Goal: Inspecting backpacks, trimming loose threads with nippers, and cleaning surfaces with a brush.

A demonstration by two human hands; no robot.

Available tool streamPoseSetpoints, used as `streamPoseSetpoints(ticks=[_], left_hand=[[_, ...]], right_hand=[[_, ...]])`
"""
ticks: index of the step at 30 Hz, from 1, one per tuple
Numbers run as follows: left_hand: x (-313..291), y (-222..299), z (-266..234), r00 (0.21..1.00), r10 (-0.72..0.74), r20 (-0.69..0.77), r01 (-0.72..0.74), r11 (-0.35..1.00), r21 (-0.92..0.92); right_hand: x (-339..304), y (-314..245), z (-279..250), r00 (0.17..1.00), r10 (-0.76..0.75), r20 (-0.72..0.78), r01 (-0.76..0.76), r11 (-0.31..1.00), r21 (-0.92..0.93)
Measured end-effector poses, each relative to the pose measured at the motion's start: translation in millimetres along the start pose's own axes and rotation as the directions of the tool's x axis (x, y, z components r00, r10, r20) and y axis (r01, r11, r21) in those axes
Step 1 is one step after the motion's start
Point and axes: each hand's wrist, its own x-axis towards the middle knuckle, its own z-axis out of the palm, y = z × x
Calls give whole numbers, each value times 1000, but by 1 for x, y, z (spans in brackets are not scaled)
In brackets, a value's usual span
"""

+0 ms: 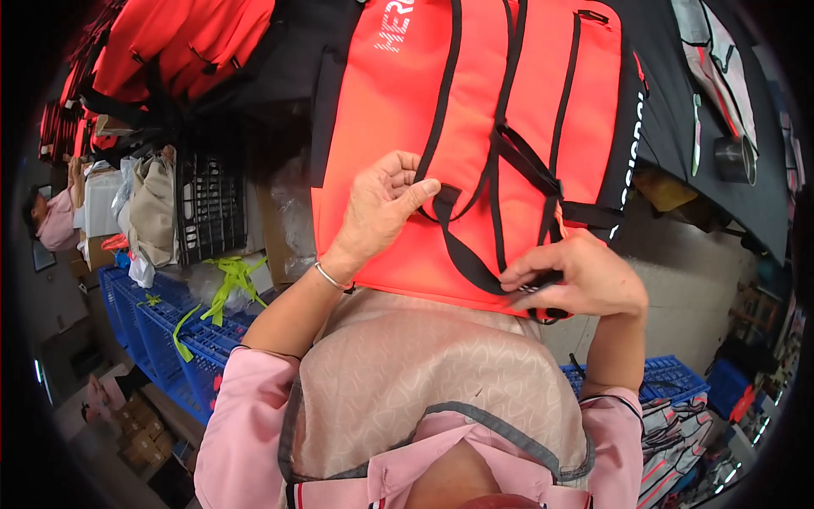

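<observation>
A bright red-orange backpack (381, 127) with black side panels lies in front of me, its padded shoulder straps (472, 93) facing up. My left hand (377, 204) pinches the black-edged lower end of the left shoulder strap between thumb and fingers. From there a black webbing strap (468, 265) loops down across the bag toward my right hand (593, 276). The right fingers are closed on that webbing near the bag's lower edge; the fingertips are slightly blurred. More black webbing (527, 161) crosses the right shoulder strap. A beige apron (441, 373) covers my front.
More red bags (182, 42) are piled at the far left, above a black crate (212, 208). Blue crates (161, 327) with lime-green strips (233, 288) stand left. A metal cup (734, 161) rests on the black tabletop (670, 110) at right. Another person (55, 208) is at the left edge.
</observation>
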Motion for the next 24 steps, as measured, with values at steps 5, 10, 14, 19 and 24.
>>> streamPoseSetpoints(ticks=[5,10,14,19,24], left_hand=[[1,5,7,999,7,49,-1,993,-122],[-1,4,13,996,18,84,7,958,-286],[-3,1,16,997,-24,74,49,934,-355],[-15,20,18,962,-197,188,217,972,-93],[-20,11,13,924,-290,251,291,956,36]], right_hand=[[23,-2,-20,932,10,-363,62,980,188],[71,7,-16,750,34,-661,-34,999,12],[82,6,-14,748,-10,-663,6,1000,-8],[91,19,-16,776,-20,-630,60,997,42],[99,30,-16,770,-46,-636,105,993,56]])
